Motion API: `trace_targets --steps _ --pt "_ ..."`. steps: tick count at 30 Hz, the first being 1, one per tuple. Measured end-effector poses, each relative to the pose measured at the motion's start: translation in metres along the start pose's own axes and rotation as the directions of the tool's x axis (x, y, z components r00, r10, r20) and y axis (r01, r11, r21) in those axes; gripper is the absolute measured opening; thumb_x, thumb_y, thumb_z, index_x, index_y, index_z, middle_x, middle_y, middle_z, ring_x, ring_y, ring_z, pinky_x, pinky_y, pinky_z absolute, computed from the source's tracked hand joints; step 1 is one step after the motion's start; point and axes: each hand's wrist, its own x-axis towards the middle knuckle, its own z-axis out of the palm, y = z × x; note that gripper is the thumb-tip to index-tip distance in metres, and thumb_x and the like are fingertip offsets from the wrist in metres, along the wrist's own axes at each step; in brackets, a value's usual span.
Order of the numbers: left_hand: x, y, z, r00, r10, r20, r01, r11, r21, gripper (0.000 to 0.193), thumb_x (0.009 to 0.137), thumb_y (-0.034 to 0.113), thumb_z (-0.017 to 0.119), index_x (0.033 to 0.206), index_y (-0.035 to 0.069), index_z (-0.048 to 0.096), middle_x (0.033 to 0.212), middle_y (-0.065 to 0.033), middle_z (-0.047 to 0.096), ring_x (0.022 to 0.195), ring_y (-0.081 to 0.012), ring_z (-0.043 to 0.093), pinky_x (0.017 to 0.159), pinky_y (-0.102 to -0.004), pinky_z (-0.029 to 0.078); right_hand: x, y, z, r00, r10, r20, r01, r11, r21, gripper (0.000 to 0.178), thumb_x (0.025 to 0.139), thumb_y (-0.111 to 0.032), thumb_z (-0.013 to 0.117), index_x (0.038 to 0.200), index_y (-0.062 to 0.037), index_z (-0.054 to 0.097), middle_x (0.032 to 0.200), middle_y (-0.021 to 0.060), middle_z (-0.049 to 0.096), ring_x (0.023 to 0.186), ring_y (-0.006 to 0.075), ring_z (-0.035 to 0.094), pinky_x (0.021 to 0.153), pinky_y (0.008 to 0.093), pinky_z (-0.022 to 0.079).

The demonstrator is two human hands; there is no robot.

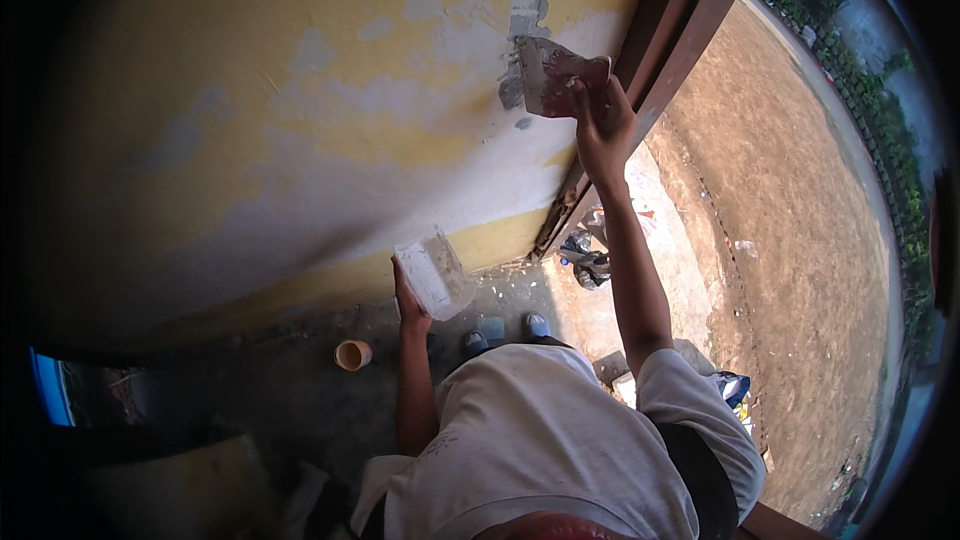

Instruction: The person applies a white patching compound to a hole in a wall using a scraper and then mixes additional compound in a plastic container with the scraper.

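My right hand is raised to the wall, closed around a wide, smeared putty knife with a reddish-brown upper part. Its pale blade edge lies at a grey patch on the wall near the door frame. From the frame I cannot tell how firmly it presses. Lower down, my left hand grips a clear plastic tub by its side. White residue coats the tub's inside and walls. The yellow wall carries broad white smears and several grey spots.
A brown wooden frame edges the wall on the right, with bare brown ground beyond it. Dark plastic bags lie at its foot. An open yellowish pot stands on the dark floor, left of my feet.
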Motion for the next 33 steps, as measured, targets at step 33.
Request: trace_targets --steps 33 --pt "-0.027 0.107 0.078 0.992 0.063 0.109 -0.059 0.998 -0.038 0.082 0.102 0.070 0.037 0.156 0.009 0.038 0.147 -0.0155 0.054 0.131 -0.0326 0.057 0.109 -0.0527 0.048 -0.123 0.017 0.002 0.910 0.409 0.064 -0.411 0.878 0.245 0.018 0.104 -0.016 0.065 0.111 -0.0005 0.065 0.094 -0.0022 0.064 0.085 0.0052 0.053 0.076 0.0218 0.042"
